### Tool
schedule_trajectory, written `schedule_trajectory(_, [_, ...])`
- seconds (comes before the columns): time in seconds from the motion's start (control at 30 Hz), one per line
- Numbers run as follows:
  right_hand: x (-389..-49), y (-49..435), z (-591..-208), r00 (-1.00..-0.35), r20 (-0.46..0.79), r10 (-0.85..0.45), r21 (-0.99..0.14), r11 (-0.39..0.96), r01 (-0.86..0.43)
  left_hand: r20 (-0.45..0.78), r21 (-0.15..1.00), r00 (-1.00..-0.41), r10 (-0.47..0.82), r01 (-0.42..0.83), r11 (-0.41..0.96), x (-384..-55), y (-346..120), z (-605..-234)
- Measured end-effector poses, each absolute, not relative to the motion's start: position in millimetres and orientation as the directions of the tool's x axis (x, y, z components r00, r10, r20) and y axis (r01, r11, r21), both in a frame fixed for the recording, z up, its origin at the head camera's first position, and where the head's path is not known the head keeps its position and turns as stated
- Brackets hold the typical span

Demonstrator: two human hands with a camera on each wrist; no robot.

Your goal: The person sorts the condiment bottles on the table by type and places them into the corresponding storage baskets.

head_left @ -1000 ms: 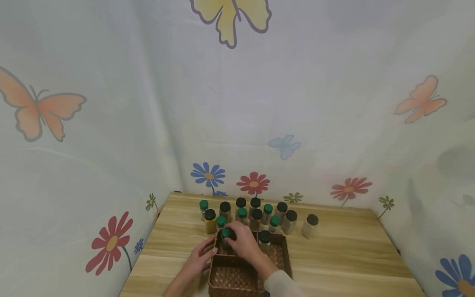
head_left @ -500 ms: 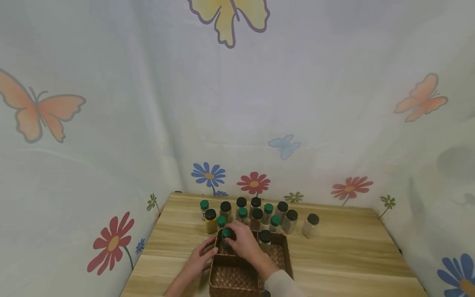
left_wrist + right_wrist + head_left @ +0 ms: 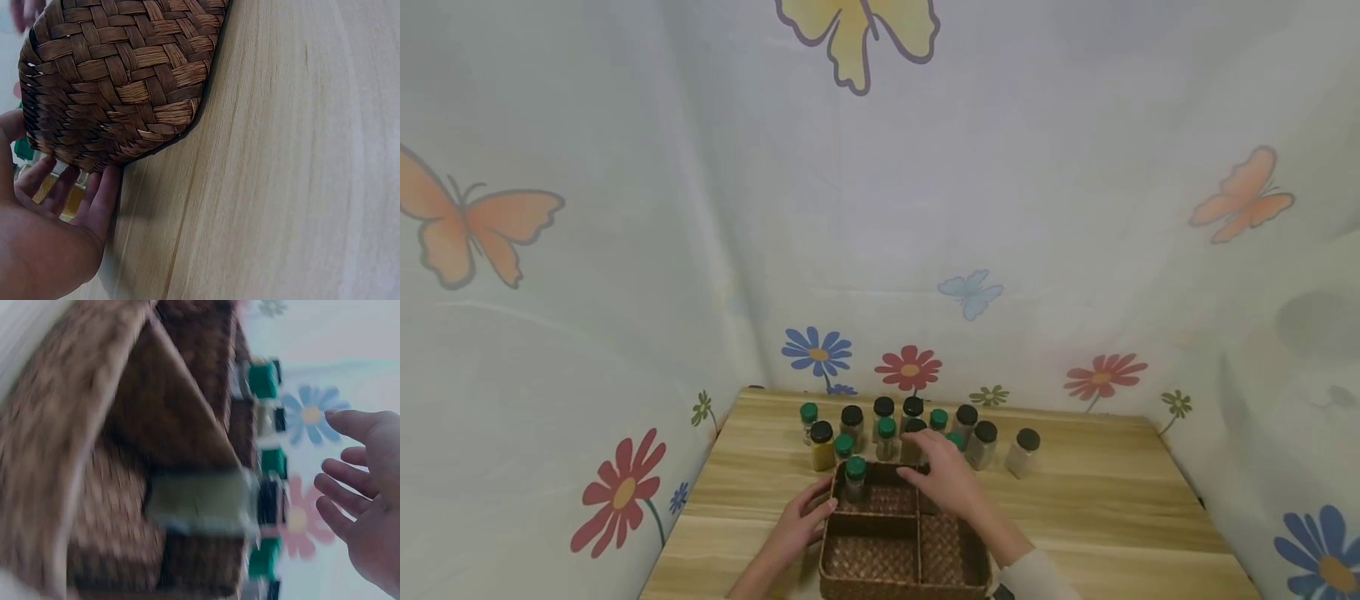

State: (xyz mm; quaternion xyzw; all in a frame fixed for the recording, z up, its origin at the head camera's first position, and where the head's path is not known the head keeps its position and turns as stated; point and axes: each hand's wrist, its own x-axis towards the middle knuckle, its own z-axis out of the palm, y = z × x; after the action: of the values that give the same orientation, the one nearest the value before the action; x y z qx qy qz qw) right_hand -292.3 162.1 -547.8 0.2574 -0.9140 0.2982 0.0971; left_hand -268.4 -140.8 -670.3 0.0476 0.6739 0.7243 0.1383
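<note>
A brown woven basket (image 3: 870,593) with three compartments stands on the wooden table. My left hand (image 3: 797,525) holds its back left corner, thumb at the rim and fingers against the outer wall (image 3: 125,75). A green-capped glass jar (image 3: 855,477) stands upright in the back left compartment. My right hand (image 3: 951,483) hovers over the basket's back right part, fingers loosely extended and holding nothing (image 3: 369,481). Below it, a glass jar (image 3: 200,500) stands in the right compartment; in the head view the hand hides it. The front left compartment shows bare weave.
Behind the basket stand several jars with green and black caps, among them a yellow-filled jar (image 3: 822,450). One black-capped jar (image 3: 1022,454) sits apart at the right. A patterned curtain (image 3: 880,208) encloses the table (image 3: 1090,508).
My right hand has let go of the green-capped jar, leaving it in the back left compartment, and has moved right and up. The left hand stays at the basket.
</note>
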Motion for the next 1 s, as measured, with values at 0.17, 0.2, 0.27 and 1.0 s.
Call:
schedule_trajectory(0.17, [-289.6,209.4,-541.8,-0.822,0.469,-0.323,-0.468,0.698,-0.542,-0.111,0.990,-0.961,0.252,-0.130,-0.057,-268.5,-143.4,-670.1])
schedule_trajectory(0.2, [-288.9,218.7,-541.9,-0.822,0.479,-0.309,-0.468,0.702,-0.537,-0.105,0.991,-0.962,0.254,-0.122,-0.054,-268.5,-143.9,-670.3])
schedule_trajectory(0.27, [-288.6,237.6,-543.2,-0.822,0.489,-0.292,-0.460,0.715,-0.527,-0.108,0.990,-0.961,0.253,-0.126,-0.056,-268.7,-145.0,-670.4])
schedule_trajectory(1.0, [-317.4,352.5,-570.3,-0.950,0.288,-0.120,-0.493,0.832,-0.254,-0.121,0.989,-0.956,0.266,-0.139,-0.047,-269.1,-140.3,-670.5])
